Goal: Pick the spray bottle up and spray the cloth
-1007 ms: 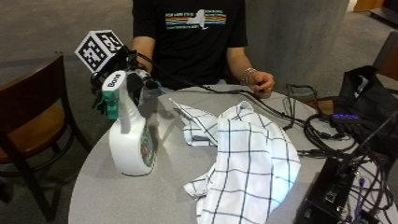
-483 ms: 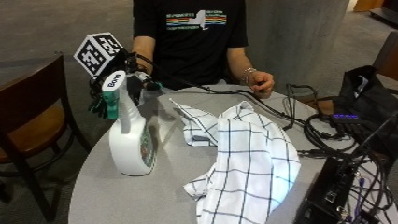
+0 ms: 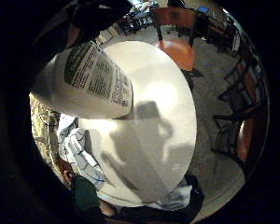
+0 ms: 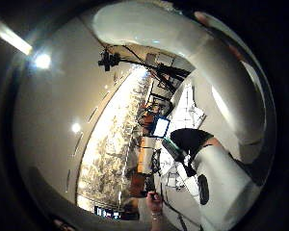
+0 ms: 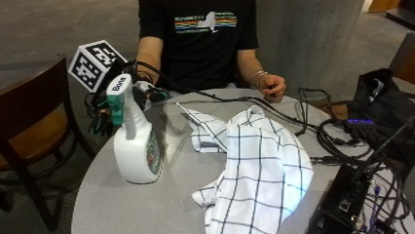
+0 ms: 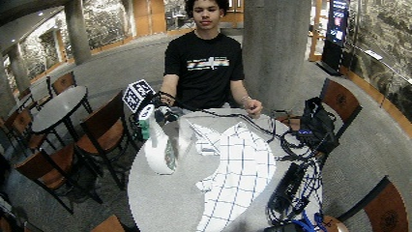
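Round table (image 5: 195,180), upright spray bottle (image 5: 136,146) (white), checked cloth (image 5: 259,170) beside.

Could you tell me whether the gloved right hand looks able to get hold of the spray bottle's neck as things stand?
Probably yes. The gloved right hand is right behind the spray bottle, level with its green trigger, and nothing stands between them. The checked cloth lies on the bottle's other side, out of the way. Whether the fingers already touch it is hidden.

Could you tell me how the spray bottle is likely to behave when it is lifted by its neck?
The spray bottle is tall with a narrow neck, so it may swing or tip if nudged. Its smooth white plastic could be slippery. Whether the right hand behind it grips yet cannot be told.
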